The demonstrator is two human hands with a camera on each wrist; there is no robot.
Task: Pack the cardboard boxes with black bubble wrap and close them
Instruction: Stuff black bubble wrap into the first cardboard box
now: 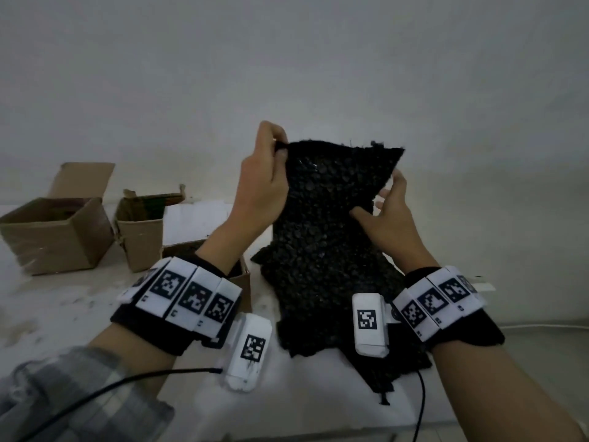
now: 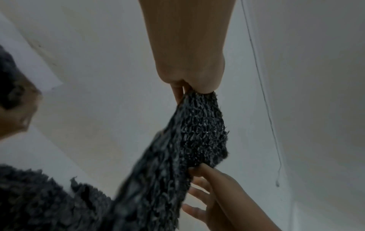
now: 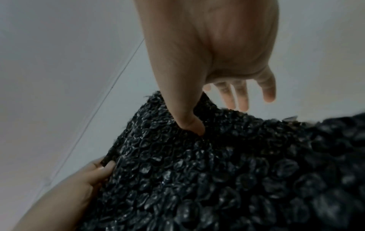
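A sheet of black bubble wrap (image 1: pixel 322 237) hangs upright in front of me, its lower end lying crumpled on the white table (image 1: pixel 306 397). My left hand (image 1: pixel 279 148) pinches its top left corner (image 2: pixel 199 100) and holds it up. My right hand (image 1: pixel 373 205) grips the right edge lower down. Its thumb (image 3: pixel 194 125) presses into the front, while the other fingers (image 3: pixel 241 96) spread out straight behind the edge. An open cardboard box (image 1: pixel 57 231) stands at the left, with a smaller open box (image 1: pixel 140 231) beside it. A third box (image 1: pixel 243 275) shows partly behind my left wrist.
A pale wall (image 1: pixel 318 74) rises close behind the table. At the right a white cable (image 1: pixel 541 327) lies along the table's edge. A black cable (image 1: pixel 127 381) runs under my left forearm. Bare tabletop lies in front of the boxes at the left.
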